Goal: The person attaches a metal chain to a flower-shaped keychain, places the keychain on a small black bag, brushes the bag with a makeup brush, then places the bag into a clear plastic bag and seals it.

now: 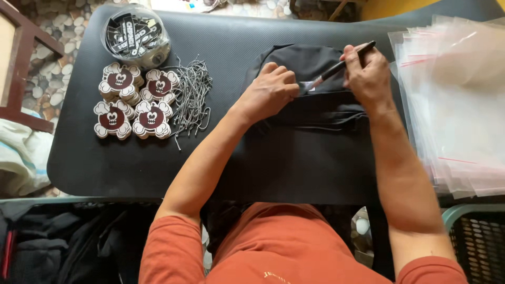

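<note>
Black padded tabletop (pixel 221 42) over a pebble floor. Folded black fabric garment (pixel 310 131) lies at the middle of the near edge, neck end pointing to the far edge. Left hand (pixel 269 90) curled, fingertips pinching the small white neck label (pixel 306 87) flat. Right hand (pixel 368 76) closed around a slim black pen (pixel 339 66), tip at the label. Judged mid-step: label under the pen; no tag or cord visibly attached to the garment. Near left corner: stacks of die-cut maroon-and-cream card tags (pixel 134 100), loose grey cords (pixel 192 97). Far left corner: clear round tub of black labels (pixel 135 34). Right edge: clear plastic bags (pixel 455 100), stacked, seemingly unfilled.
</note>
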